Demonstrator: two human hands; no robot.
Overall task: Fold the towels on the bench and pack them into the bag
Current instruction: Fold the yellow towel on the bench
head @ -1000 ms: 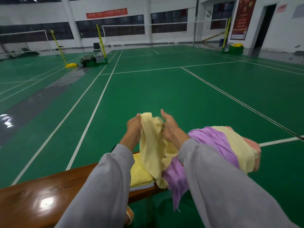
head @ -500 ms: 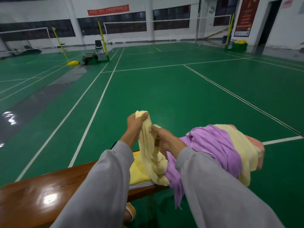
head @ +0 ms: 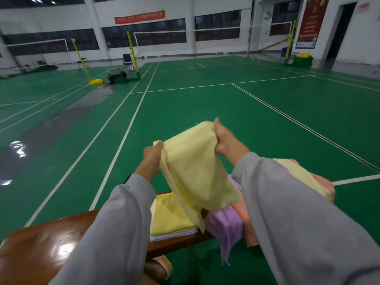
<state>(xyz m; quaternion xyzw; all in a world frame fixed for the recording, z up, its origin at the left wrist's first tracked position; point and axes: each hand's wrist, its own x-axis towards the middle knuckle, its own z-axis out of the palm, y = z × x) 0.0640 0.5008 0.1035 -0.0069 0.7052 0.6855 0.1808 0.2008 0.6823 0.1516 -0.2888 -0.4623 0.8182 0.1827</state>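
Note:
A pale yellow towel [head: 193, 167] hangs spread in the air above the wooden bench [head: 41, 247]. My left hand [head: 153, 154] pinches its upper left corner and my right hand [head: 224, 138] grips its upper right corner, higher up. Below it on the bench lies a folded stack with a yellow towel [head: 170, 218] on top of a white one. To the right sits an unfolded heap: a purple towel [head: 228, 227], an orange-pink towel [head: 249, 229] and another yellow one [head: 304, 175]. No bag is in view.
The green badminton court floor [head: 205, 103] with white lines stretches ahead. Yellow net posts [head: 132, 54], a chair [head: 127, 61] and a dark bag-like bundle [head: 117, 76] stand far off. A sandalled foot [head: 162, 266] shows under the bench edge.
My hands have moved apart and upward, pulling the bunched yellow towel open into a spread sheet. The right hand has risen higher than the left.

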